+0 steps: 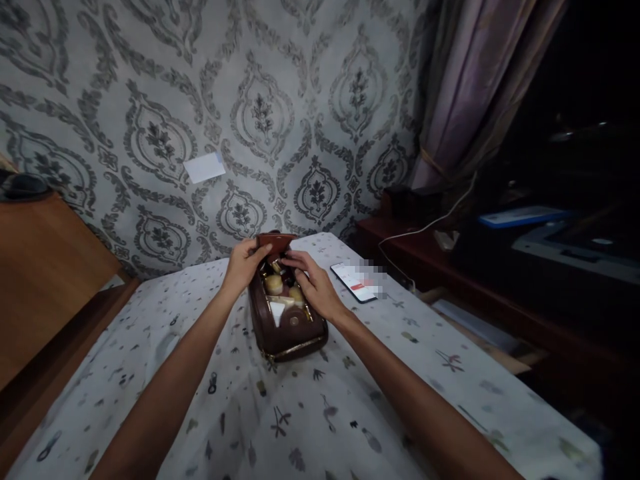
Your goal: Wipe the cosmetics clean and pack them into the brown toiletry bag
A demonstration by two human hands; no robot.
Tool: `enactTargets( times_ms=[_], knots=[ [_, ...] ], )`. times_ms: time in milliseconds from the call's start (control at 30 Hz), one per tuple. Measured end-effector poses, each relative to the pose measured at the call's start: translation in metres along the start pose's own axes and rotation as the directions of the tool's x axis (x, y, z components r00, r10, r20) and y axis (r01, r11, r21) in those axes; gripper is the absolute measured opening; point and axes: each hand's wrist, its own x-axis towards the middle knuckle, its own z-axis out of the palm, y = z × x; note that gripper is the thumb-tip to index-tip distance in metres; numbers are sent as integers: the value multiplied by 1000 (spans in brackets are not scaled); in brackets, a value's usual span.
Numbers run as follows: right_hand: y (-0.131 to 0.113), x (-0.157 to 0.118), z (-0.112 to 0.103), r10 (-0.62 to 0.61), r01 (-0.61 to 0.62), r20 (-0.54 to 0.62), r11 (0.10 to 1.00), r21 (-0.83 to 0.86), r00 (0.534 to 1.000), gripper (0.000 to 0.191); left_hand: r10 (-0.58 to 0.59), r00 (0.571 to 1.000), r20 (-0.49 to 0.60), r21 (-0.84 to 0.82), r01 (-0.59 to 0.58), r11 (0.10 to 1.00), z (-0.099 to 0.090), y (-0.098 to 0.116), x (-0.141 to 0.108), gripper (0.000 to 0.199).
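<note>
A dark brown leather handbag (295, 333) lies on the patterned sheet with its top unzipped. Inside it are round yellowish items (273, 285) and a white piece (277, 312), whose kinds I cannot make out. My left hand (249, 262) grips a reddish-brown leather piece (276, 243) at the bag's far end, thumb on top. Whether that piece is the bag's flap or a separate wallet does not show. Over the right side of the opening is my right hand (314, 283), its fingers stretched toward the leather piece and its thumb apart.
To the right of the bag lies a phone (353, 283) with a lit screen. A white cable (435, 230) hangs near the sheet's right edge. The wallpapered wall (320, 120) rises behind, with a wooden panel (55, 267) on the left.
</note>
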Motion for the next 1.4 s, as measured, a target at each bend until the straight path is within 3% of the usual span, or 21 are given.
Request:
enactTargets(
  times_ms=[200,433,533,700,933,1100,1400],
  knots=[
    [-4,4,-1,-53,87,109,936,-340,993,34,-24,1000,-7,-42,23,999,2,2,1,27],
    [-23,12,5,85,120,265,733,-669,961,42,-45,999,-14,-73,44,996,4,-2,2,24],
    [-29,16,6,136,78,250,718,-692,959,45,-44,999,-4,-84,43,996,4,-2,3,25],
    [-29,29,4,193,-25,200,776,-630,961,49,-49,999,-8,-88,48,995,2,-2,1,23],
    [-31,34,1,157,46,249,756,-653,956,45,-56,998,-23,-95,54,994,0,1,-2,19],
    [-33,34,7,170,18,188,693,-720,967,46,-59,998,-22,-101,57,993,1,1,-2,15],
    [-29,35,8,132,40,174,676,-736,976,30,-59,998,-13,-86,57,995,-2,-1,-6,14]
  ],
)
